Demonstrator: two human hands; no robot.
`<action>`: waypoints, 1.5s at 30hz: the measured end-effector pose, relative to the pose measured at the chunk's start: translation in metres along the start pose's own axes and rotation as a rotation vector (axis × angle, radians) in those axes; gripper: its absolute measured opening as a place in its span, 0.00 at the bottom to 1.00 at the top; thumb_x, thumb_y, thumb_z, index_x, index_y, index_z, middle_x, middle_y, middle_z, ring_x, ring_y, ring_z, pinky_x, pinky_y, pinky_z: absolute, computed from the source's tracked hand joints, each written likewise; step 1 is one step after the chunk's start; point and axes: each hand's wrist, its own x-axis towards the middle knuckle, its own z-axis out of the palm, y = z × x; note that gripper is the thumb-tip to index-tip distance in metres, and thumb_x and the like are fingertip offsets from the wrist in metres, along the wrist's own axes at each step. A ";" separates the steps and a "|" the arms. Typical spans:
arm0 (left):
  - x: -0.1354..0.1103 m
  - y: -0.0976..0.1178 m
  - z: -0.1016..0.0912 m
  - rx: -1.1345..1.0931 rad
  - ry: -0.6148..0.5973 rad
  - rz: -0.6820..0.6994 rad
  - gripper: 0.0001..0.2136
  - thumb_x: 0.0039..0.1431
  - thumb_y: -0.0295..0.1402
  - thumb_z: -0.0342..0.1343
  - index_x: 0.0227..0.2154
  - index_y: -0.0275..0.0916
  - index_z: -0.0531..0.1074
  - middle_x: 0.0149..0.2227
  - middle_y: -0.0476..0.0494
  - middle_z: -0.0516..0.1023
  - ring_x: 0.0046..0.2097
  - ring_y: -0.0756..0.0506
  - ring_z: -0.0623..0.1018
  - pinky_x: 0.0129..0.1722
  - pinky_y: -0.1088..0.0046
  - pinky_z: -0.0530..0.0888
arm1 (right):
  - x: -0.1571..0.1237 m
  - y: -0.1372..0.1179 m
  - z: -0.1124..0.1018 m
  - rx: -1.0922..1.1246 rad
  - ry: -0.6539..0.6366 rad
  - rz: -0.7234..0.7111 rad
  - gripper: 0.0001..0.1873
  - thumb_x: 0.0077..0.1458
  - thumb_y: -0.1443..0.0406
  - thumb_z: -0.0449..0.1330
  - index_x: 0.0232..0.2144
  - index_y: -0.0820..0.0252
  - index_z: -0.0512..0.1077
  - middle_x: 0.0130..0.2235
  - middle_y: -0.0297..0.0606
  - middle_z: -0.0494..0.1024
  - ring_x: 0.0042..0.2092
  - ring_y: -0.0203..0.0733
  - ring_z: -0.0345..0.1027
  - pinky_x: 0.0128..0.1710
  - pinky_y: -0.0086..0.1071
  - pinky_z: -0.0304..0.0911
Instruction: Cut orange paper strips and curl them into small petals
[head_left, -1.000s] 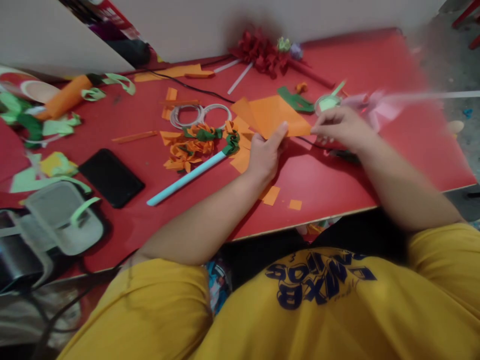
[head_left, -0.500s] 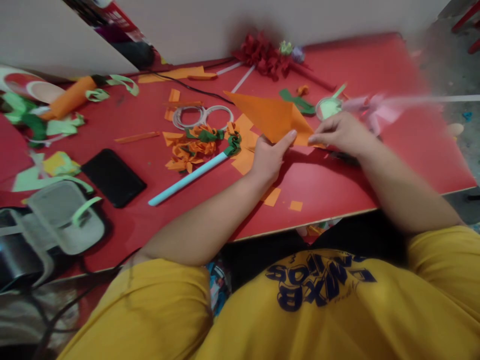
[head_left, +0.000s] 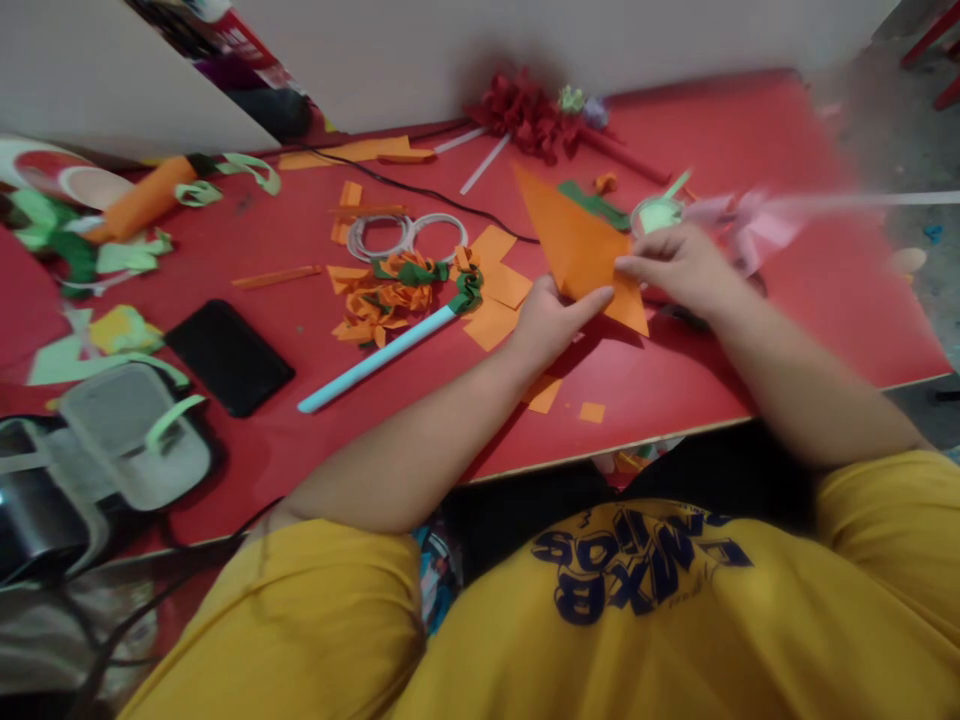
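Observation:
Both hands hold a sheet of orange paper [head_left: 574,235] raised over the red table, one corner pointing up and away. My left hand [head_left: 556,318] pinches its lower left edge, thumb on top. At the right edge, the fingers of my right hand [head_left: 675,265] are closed on the paper. Left of my left hand lie orange paper squares [head_left: 504,285]. Beside them is a light blue stick [head_left: 379,360] with a green and orange paper top, next to a bunch of orange paper flowers [head_left: 379,305].
On the red table [head_left: 810,330] are a black phone [head_left: 229,355], an open grey case [head_left: 139,435], tape rolls [head_left: 439,237], and a thin black cable [head_left: 420,185]. Red paper flowers [head_left: 521,110] lie at the back by the wall. Pink ribbon [head_left: 750,225] is beyond my right hand.
The orange paper has turned, its far corner swinging to the right and upward and its near corner now pointing down toward me. My left hand has shifted slightly right; my right hand stays close by.

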 end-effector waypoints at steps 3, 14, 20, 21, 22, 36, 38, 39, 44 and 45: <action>0.000 0.001 0.000 -0.013 -0.011 0.009 0.35 0.54 0.65 0.82 0.48 0.38 0.86 0.48 0.33 0.93 0.52 0.32 0.91 0.51 0.57 0.89 | 0.002 0.002 -0.001 0.043 0.053 0.004 0.24 0.66 0.45 0.81 0.30 0.54 0.83 0.30 0.36 0.85 0.36 0.43 0.81 0.38 0.37 0.79; 0.004 -0.007 -0.005 -0.053 -0.069 -0.016 0.25 0.60 0.53 0.82 0.51 0.42 0.89 0.49 0.36 0.93 0.51 0.34 0.91 0.50 0.58 0.89 | 0.002 -0.006 -0.004 0.053 0.034 0.011 0.23 0.52 0.48 0.89 0.30 0.51 0.83 0.31 0.35 0.86 0.37 0.46 0.81 0.40 0.39 0.82; 0.013 -0.009 0.002 -0.269 -0.031 0.006 0.24 0.59 0.55 0.81 0.48 0.43 0.86 0.49 0.40 0.93 0.52 0.37 0.91 0.58 0.56 0.87 | 0.004 0.000 -0.007 0.074 0.025 0.060 0.23 0.58 0.51 0.87 0.29 0.52 0.80 0.29 0.35 0.85 0.35 0.44 0.82 0.39 0.38 0.83; 0.014 -0.010 0.003 -0.285 -0.020 0.010 0.26 0.59 0.56 0.81 0.49 0.43 0.85 0.49 0.40 0.93 0.52 0.37 0.91 0.58 0.57 0.87 | 0.004 0.000 -0.008 0.075 0.018 0.075 0.23 0.58 0.51 0.87 0.29 0.52 0.80 0.29 0.35 0.85 0.34 0.44 0.82 0.39 0.37 0.83; 0.015 -0.011 0.002 -0.295 -0.015 0.014 0.27 0.59 0.57 0.81 0.50 0.43 0.85 0.48 0.41 0.92 0.51 0.38 0.91 0.56 0.58 0.87 | 0.004 -0.001 -0.008 0.073 0.007 0.082 0.22 0.58 0.52 0.87 0.29 0.52 0.80 0.29 0.36 0.85 0.34 0.44 0.82 0.39 0.37 0.83; 0.009 0.002 -0.050 0.355 -0.267 -0.070 0.21 0.56 0.44 0.82 0.45 0.46 0.80 0.29 0.50 0.80 0.29 0.42 0.80 0.32 0.67 0.75 | -0.031 -0.015 -0.050 -0.464 0.062 -0.078 0.14 0.65 0.51 0.79 0.34 0.49 0.85 0.37 0.41 0.88 0.40 0.54 0.78 0.46 0.49 0.76; -0.003 0.002 -0.061 0.597 -0.172 0.078 0.24 0.54 0.43 0.83 0.49 0.46 0.82 0.34 0.46 0.83 0.40 0.36 0.86 0.45 0.60 0.82 | -0.063 -0.012 -0.063 -0.577 0.066 -0.074 0.10 0.69 0.53 0.75 0.38 0.48 0.85 0.40 0.44 0.89 0.43 0.58 0.80 0.52 0.53 0.76; -0.008 0.003 -0.066 0.675 -0.122 0.157 0.25 0.53 0.43 0.84 0.52 0.46 0.83 0.38 0.44 0.84 0.46 0.33 0.87 0.53 0.55 0.83 | -0.080 -0.006 -0.069 -0.616 0.062 -0.056 0.08 0.70 0.54 0.74 0.40 0.48 0.86 0.43 0.47 0.90 0.46 0.61 0.81 0.55 0.56 0.76; -0.007 0.014 -0.074 0.788 -0.319 0.436 0.21 0.64 0.47 0.79 0.56 0.48 0.87 0.67 0.34 0.83 0.73 0.23 0.77 0.81 0.36 0.67 | -0.148 0.042 -0.085 -0.862 0.157 -0.115 0.21 0.68 0.53 0.70 0.59 0.52 0.86 0.66 0.63 0.84 0.69 0.83 0.76 0.71 0.75 0.69; -0.002 0.015 -0.074 0.784 -0.388 0.464 0.20 0.65 0.47 0.78 0.56 0.49 0.88 0.71 0.35 0.81 0.77 0.23 0.74 0.83 0.34 0.64 | -0.154 0.051 -0.085 -0.893 0.223 -0.110 0.23 0.69 0.52 0.67 0.61 0.52 0.85 0.66 0.61 0.84 0.69 0.82 0.77 0.72 0.77 0.69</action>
